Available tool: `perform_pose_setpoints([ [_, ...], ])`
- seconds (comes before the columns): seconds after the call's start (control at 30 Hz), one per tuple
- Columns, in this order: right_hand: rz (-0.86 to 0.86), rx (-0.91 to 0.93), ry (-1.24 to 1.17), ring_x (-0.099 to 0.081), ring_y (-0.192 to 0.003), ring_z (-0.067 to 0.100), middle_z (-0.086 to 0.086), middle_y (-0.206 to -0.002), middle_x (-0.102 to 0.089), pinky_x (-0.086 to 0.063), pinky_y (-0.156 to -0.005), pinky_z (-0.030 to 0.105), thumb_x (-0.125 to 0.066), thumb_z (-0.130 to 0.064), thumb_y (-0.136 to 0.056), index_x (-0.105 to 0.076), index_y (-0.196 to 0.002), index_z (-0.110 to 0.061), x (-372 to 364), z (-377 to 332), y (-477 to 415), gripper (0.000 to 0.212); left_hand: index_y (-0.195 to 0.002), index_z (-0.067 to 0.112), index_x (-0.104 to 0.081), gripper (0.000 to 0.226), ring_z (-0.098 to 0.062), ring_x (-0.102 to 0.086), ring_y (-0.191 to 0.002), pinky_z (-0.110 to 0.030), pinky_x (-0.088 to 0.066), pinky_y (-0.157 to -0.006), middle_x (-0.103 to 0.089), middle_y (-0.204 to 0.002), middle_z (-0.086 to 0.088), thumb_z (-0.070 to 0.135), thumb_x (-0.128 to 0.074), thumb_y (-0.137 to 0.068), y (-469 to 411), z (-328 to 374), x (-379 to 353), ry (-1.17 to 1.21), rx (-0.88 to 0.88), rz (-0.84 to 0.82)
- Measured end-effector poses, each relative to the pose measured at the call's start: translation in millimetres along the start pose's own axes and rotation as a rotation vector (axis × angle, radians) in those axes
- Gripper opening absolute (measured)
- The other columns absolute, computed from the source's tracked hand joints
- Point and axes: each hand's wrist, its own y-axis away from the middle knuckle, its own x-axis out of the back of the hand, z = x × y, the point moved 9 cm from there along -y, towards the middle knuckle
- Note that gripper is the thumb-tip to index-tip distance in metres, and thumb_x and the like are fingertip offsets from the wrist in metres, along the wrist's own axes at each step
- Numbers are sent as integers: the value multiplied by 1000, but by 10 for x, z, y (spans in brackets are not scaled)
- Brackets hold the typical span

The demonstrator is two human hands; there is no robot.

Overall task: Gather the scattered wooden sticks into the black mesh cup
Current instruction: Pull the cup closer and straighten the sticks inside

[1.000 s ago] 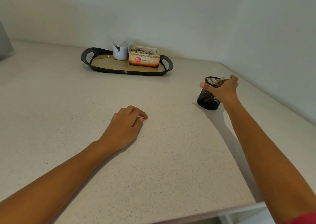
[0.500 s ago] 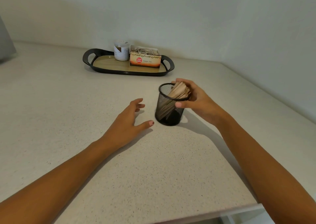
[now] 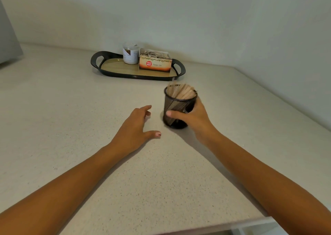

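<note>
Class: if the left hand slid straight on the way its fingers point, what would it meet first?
Likely the right end of the black tray; the left hand seems aimed just behind the black mesh cup, though depth is unclear.

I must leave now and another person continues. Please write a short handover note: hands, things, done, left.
Hands: right hand grips the cup at its side; left hand open beside it, holding nothing.
Things: cup upright on the counter, in front of the tray; sticks stand inside it.
Done: no loose sticks are visible.
Left: probably only to let go of the cup.
</note>
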Motion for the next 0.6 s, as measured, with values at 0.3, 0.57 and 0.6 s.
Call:
perform_pose_setpoints([
  [0.3, 171, 21, 195, -49, -122, 16, -3, -134, -52, -47, -97, 32, -90, -27, -57, -36, -139, -22, 158, -10, -128, 99, -145, 13, -28, 62, -23, -36, -135, -37, -26, -113, -36, -149, -5, 40, -50, -94, 55, 6, -44, -254, -6, 10],
  [0.57, 103, 39, 212, -49, -114, 10, -5, -129, -52, -47, -96, 32, -92, -33, -51, -39, -131, -23, 57, -93, -217, 97, -142, 10, -34, 45, -21, -40, -132, -35, -25, -115, -43, -144, -7, 15, -40, -98, 75, 37, -26, -250, -24, 43],
  [0.6, 150, 34, 197, -48, -112, 10, -6, -125, -52, -46, -91, 28, -92, -30, -53, -38, -132, -22, 121, -131, -265, 96, -144, 11, -32, 46, -21, -39, -133, -34, -24, -115, -41, -146, -6, 16, -40, -99, 74, 28, -29, -249, -8, 40],
])
